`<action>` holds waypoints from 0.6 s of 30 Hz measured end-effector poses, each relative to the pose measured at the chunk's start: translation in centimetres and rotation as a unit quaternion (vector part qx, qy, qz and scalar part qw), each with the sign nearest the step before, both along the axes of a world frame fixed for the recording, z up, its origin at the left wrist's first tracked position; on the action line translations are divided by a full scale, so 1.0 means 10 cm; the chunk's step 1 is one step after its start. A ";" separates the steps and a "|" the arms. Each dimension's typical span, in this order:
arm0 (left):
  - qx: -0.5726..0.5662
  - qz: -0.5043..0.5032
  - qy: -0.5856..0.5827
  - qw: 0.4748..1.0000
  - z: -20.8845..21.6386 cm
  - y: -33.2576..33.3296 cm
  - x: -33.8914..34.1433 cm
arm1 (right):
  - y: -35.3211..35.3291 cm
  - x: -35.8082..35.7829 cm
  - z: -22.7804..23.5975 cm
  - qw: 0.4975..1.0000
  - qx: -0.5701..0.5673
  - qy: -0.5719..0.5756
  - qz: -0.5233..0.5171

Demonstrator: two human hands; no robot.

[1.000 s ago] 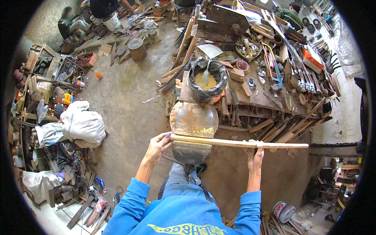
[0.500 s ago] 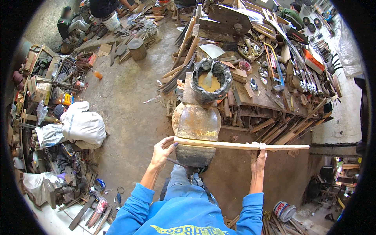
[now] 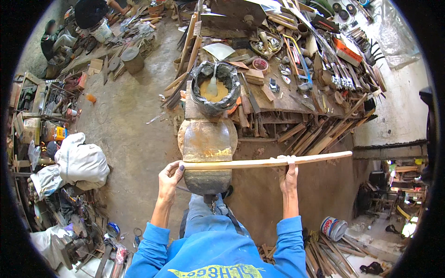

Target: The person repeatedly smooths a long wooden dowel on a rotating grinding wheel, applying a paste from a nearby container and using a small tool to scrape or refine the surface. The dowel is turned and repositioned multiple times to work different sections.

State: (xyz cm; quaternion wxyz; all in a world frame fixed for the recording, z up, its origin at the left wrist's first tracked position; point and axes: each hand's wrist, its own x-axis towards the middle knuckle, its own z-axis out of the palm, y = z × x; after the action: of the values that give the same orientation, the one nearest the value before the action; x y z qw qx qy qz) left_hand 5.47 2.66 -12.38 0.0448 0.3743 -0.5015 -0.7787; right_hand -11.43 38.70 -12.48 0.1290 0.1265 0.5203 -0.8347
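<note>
Pale wood, long and narrow: this strip [image 3: 232,164] lies crosswise over the rounded block [image 3: 207,136], which I take as my landmark. From my distant post I see its long axis going left to right, with the right end slanting a little away from the person [image 3: 222,255]. The left hand [image 3: 167,182] is the nearer one to the block: it is just beside the left edge and pinches the strip's left end between thumb and fingers. The right hand [image 3: 288,178] is well apart from the block, to its right; its fingers are bent over the strip, and a free length goes out past them. So I judge that any move depends on this: the part close to the left hand crosses the block, and the right hand holds the long side. Whether the wood presses on the block, I am not able to say. Behind the block stands a bucket [image 3: 234,96] lined with black plastic; the crowded bench [image 3: 276,104] is farther to the right, and a white sack [image 3: 83,161] lies well to the left
</note>
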 end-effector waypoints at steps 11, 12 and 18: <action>-0.037 0.092 -0.030 0.995 -0.97 -0.06 0.55 | 0.08 0.00 -0.02 1.000 0.003 0.000 0.003; -0.224 0.067 -0.167 0.958 -1.23 -0.03 0.71 | 0.08 0.00 -0.03 1.000 -0.013 0.015 0.005; 0.500 0.342 -0.104 0.789 -2.41 -0.03 1.22 | 0.07 0.01 -0.07 1.000 0.003 0.028 0.007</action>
State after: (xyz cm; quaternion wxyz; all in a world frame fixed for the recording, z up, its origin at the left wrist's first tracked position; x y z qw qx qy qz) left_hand 17.62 2.40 -36.50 0.0627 0.5704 0.1170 -0.8106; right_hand -11.32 39.43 -13.13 0.1195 0.0997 0.5271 -0.8354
